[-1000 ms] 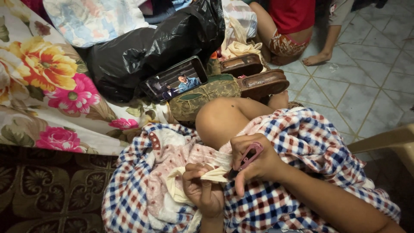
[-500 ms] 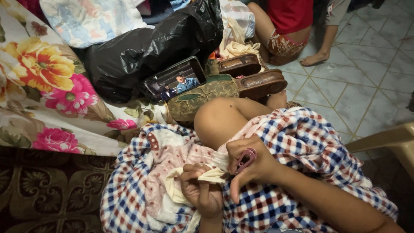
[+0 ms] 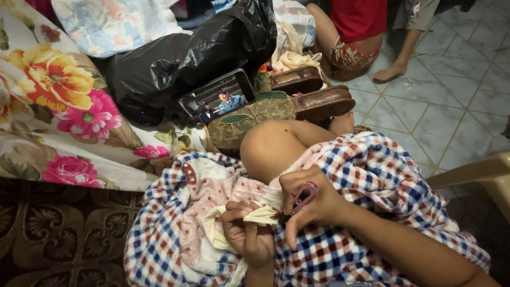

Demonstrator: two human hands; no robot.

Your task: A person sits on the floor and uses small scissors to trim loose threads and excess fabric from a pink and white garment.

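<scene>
My left hand (image 3: 245, 236) pinches a strip of cream fabric (image 3: 261, 216) over my lap, fingers closed on it. Just right of it, my right hand (image 3: 319, 208) grips a small pink cutting tool (image 3: 304, 195), whose tip points down at the end of the strip. Both hands rest on a red, blue and white checked cloth (image 3: 372, 172) draped over my legs, with a pink-and-white patterned cloth (image 3: 204, 199) bunched on its left. My bare knee (image 3: 271, 146) rises just behind the hands.
A phone (image 3: 215, 98) playing a video leans on a black plastic bag (image 3: 180, 58). Beside it lie a camouflage pouch (image 3: 249, 119) and two brown sandals (image 3: 319, 101). A floral sheet (image 3: 58, 106) covers the left. Another person (image 3: 361, 32) sits on the tiled floor (image 3: 457, 106).
My right hand has dipped slightly, bringing the pink tool closer to the cream strip. My left hand keeps its pinch in the same place.
</scene>
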